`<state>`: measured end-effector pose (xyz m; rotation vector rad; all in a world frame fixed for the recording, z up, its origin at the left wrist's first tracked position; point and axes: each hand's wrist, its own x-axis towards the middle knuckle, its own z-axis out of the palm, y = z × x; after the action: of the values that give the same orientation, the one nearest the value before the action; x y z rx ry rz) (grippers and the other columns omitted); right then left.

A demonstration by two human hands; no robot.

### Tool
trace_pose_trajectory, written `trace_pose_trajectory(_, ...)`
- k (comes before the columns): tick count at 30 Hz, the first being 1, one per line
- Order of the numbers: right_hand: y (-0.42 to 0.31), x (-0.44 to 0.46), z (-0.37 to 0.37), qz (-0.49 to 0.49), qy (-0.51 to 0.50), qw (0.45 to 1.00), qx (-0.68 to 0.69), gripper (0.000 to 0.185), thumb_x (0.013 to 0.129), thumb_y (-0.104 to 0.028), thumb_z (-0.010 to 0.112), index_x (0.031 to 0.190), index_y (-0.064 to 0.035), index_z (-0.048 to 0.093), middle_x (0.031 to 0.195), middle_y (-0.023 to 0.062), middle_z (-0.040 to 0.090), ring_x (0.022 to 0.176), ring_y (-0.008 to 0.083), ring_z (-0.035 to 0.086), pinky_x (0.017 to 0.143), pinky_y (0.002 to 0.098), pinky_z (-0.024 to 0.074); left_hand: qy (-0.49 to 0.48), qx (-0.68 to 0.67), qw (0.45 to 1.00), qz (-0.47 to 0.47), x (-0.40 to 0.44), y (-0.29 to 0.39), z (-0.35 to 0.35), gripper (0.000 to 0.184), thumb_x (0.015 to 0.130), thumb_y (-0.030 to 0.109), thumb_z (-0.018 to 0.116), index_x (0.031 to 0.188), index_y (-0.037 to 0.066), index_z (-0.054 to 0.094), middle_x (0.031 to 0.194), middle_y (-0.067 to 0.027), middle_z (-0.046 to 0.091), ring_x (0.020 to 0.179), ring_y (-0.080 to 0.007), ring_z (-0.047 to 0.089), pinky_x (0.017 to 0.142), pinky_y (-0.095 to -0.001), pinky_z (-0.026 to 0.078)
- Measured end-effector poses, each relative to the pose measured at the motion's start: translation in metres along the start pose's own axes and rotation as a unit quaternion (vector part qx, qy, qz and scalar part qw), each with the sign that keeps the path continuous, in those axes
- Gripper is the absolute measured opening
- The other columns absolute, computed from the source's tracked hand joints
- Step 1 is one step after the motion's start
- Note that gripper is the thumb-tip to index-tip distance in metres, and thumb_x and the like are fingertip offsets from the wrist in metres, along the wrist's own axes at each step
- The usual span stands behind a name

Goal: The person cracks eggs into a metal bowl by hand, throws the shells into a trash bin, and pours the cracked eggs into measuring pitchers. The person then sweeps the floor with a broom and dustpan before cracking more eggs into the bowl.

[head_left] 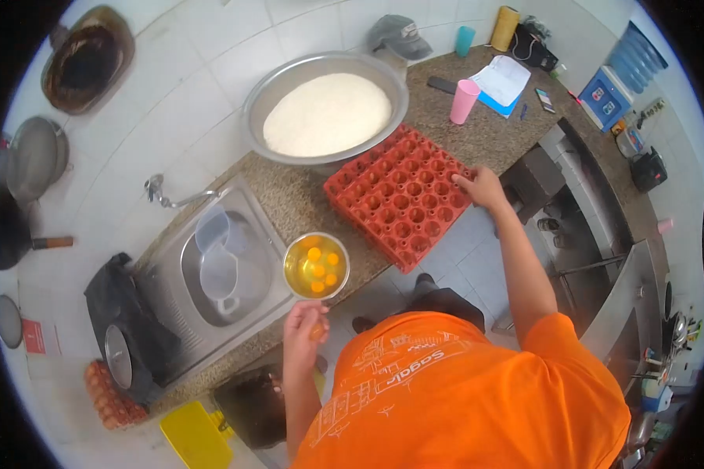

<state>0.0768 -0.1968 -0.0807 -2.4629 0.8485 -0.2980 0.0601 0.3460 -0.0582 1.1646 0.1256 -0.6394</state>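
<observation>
My left hand (299, 322) is closed around a brown egg (318, 331), just below a small metal bowl (289, 284). Several egg yolks (318, 270) lie in clear egg white inside that bowl, which stands on the counter by the sink. With my right hand (482, 187) I grip the right edge of a stack of red plastic egg trays (399, 195); the thumb is on top and the other fingers are partly hidden. The cups of the top tray look empty. The stack juts past the counter's front edge.
Behind the trays stands a large metal basin (260, 139) of white powdery or grainy stuff. A steel sink (250, 309) holds a clear plastic jug (219, 273). A pink cup (465, 102) and papers (502, 80) are at the back. Trayed eggs (109, 395) sit lower left.
</observation>
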Motion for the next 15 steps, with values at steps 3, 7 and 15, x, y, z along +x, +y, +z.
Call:
trace_pose_trajectory(3, -0.008, 0.000, -0.011, 0.040, 0.014, 0.997, 0.070, 0.066, 0.077, -0.058, 0.087, 0.092, 0.0037, 0.071, 0.085, 0.0197, 0.075, 0.081, 0.0323, 0.075, 0.076, 0.0435, 0.0573, -0.018, 0.034, 0.999, 0.006, 0.031, -0.012, 0.042, 0.015, 0.106, 0.015, 0.062, 0.117, 0.006, 0.064, 0.107, -0.0073, 0.069, 0.076, -0.0125, 0.062, 0.057, -0.0254, 0.045)
trace_pose_trajectory(7, -0.008, 0.006, -0.017, 0.089, -0.051, 0.975, 0.196, 0.057, 0.075, -0.051, 0.089, 0.085, 0.0016, 0.071, 0.081, 0.0188, 0.075, 0.076, 0.0304, 0.074, 0.073, 0.0417, 0.0573, -0.001, 0.070, 0.997, -0.023, 0.056, -0.029, 0.094, 0.020, 0.104, 0.015, 0.066, 0.121, 0.005, 0.064, 0.109, -0.0076, 0.069, 0.074, -0.0131, 0.063, 0.055, -0.0264, 0.046)
trace_pose_trajectory(15, -0.019, 0.015, -0.031, 0.072, -0.033, 0.977, 0.196, 0.049, 0.071, -0.045, 0.088, 0.084, 0.0000, 0.075, 0.086, 0.0217, 0.076, 0.084, 0.0342, 0.076, 0.079, 0.0436, 0.0585, 0.014, 0.276, 0.961, 0.012, 0.093, -0.084, 0.147, 0.064, 0.090, -0.003, 0.078, 0.145, 0.003, 0.046, 0.132, -0.0145, 0.061, 0.093, -0.0175, 0.068, 0.069, -0.0315, 0.056)
